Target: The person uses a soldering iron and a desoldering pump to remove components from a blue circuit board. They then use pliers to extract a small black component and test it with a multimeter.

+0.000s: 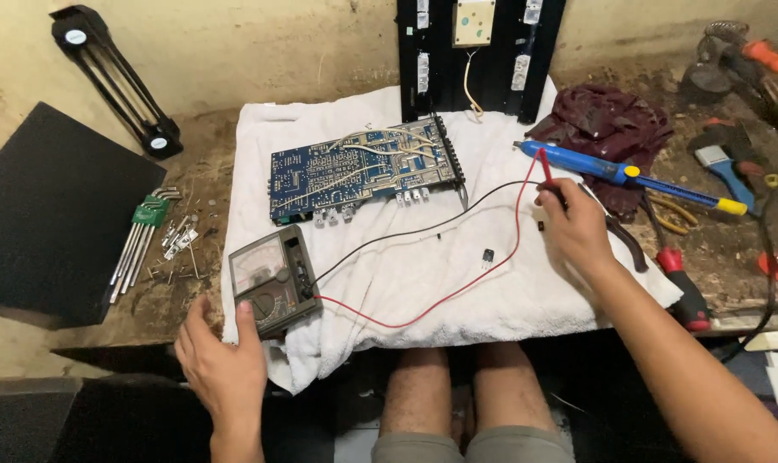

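I see white towel (423,283) on brown bench (192,163). Circuit board (354,171) blue, pale traces. Meter (273,279) grey-brown, pale dial. Leads: one red (457,291), one black (406,231). Desoldering pump (612,171) blue, yellow tip. Rag (607,129) maroon. Hex keys (140,240) silver, green holder.
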